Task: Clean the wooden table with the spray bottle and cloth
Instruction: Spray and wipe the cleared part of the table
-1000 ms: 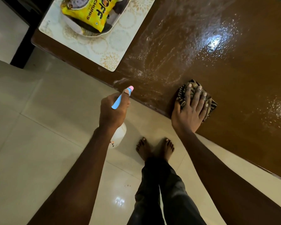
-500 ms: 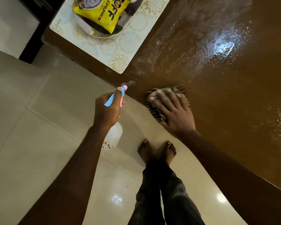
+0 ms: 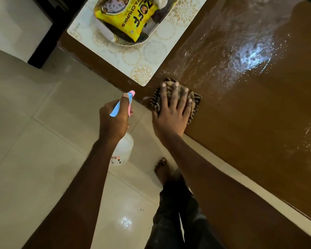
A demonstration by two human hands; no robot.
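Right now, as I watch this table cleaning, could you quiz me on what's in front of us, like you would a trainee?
1. Which hand grips the spray bottle?
2. True or false: the striped cloth lies on the patterned placemat.
3. How does the right hand meet the cloth? A) fingers spread flat on it B) bunching it in a fist C) hovering above it
Key: 1. The left hand. 2. False: it lies on the bare wooden table, beside the placemat. 3. A.
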